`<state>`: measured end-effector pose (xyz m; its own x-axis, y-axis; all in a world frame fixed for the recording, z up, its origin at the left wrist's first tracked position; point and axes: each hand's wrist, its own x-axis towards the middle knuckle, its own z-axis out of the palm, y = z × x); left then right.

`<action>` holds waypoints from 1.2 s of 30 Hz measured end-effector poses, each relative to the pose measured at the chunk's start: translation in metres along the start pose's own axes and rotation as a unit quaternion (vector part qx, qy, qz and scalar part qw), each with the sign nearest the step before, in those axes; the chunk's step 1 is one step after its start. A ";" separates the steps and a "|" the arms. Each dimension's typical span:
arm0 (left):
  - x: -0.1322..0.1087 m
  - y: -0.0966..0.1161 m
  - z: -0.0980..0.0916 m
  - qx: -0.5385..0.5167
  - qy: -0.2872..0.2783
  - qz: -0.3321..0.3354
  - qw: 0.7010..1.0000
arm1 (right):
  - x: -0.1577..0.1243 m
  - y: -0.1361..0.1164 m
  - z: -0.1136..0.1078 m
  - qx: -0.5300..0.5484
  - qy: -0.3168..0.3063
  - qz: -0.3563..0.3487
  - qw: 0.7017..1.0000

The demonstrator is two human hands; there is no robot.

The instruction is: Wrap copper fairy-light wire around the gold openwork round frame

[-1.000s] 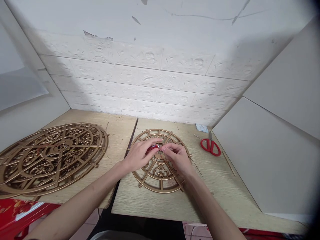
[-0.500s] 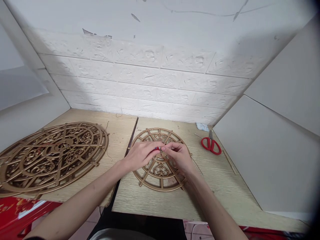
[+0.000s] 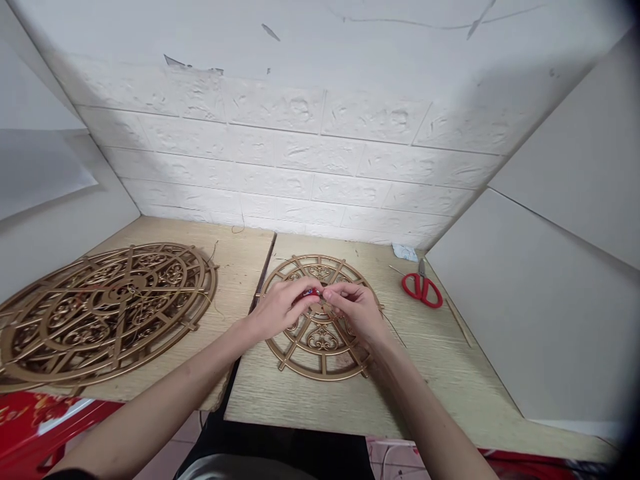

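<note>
Red, a small object point(image 3: 309, 293) is gripped from nine o'clock by the curled left hand point(image 3: 276, 305) above a gold disc point(image 3: 323, 377), while at three o'clock the right hand point(image 3: 357, 310) is bunched, its hold untellable, fine fingertip work seemingly being done and steadiness needed.

Left hand point(image 3: 277, 310) grips small red item point(image 3: 311, 292), right hand point(image 3: 356, 308) at its tip, above gold round lattice point(image 3: 322, 341); red-handled scissors point(image 3: 424, 288) 3 o'clock, lattice stack point(image 3: 120, 293) 9 o'clock.
</note>
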<state>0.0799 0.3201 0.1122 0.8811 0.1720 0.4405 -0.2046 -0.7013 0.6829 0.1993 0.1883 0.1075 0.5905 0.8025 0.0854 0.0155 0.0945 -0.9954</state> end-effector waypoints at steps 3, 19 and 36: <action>0.001 -0.002 -0.001 -0.055 0.037 -0.038 0.997 | 0.001 -0.002 -0.005 -0.045 0.036 -0.039 0.998; 0.015 -0.017 -0.011 -0.447 0.259 -0.198 0.833 | 0.001 -0.014 -0.053 -0.185 -0.077 0.000 0.980; 0.018 -0.022 -0.021 -0.565 0.286 -0.215 0.743 | 0.008 0.001 -0.044 -0.332 -0.022 -0.082 0.940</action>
<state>0.0917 0.3532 0.1170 0.7100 0.7042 -0.0055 -0.4679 0.4776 0.7436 0.2391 0.1688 0.1055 0.5022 0.8345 0.2267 0.6116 -0.1575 -0.7753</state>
